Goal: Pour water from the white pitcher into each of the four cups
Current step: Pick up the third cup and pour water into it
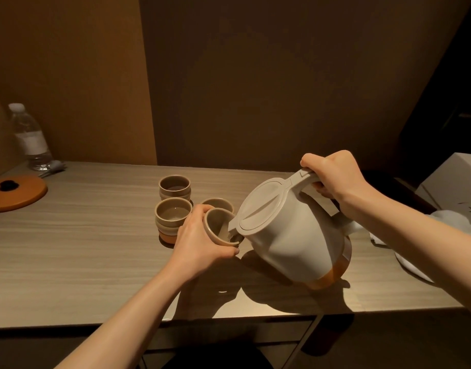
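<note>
Head view: the right hand [332,177] is closed around the handle of the white pitcher [292,233], thumb on top, wrist bent, forearm coming in from the right. The pitcher is lifted and tilted to the left, its spout at the rim of the held cup [219,230]. The left hand [199,241] grips this cup from the left side, fingers wrapped around it, and holds it tilted above the wooden table [82,249].

Three other cups stand just beyond: the far cup [174,187], the left cup [173,217] and a partly hidden cup [218,203].

At far left stands a water bottle [29,137]; its white label is not readable.
</note>
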### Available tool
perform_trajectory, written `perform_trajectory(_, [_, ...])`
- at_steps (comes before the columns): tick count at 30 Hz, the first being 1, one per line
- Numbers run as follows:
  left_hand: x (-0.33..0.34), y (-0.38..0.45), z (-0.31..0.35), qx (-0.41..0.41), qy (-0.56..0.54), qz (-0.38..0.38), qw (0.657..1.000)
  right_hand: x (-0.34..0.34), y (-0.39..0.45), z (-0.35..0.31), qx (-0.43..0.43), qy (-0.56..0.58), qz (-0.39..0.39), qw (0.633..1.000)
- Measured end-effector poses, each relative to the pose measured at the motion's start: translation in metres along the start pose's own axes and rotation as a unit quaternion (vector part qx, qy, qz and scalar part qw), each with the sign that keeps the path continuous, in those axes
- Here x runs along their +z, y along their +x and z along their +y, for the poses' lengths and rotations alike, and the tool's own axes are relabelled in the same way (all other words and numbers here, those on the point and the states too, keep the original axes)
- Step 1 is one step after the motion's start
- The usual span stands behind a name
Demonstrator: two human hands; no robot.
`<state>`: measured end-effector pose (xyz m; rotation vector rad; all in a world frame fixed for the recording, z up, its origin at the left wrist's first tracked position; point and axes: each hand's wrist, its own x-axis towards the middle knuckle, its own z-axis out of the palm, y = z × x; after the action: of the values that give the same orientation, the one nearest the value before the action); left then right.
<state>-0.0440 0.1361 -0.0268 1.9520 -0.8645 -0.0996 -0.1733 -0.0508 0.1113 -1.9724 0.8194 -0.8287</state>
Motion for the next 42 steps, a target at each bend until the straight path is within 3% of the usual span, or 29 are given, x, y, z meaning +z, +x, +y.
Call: perform_trajectory(42, [0.0047, -0.0035, -0.0036, -0.012, -0.011, -0.007, 1.000, 0.0021, 0.0022, -0.0052, -0.002, -0.030, -0.024, 0.999])
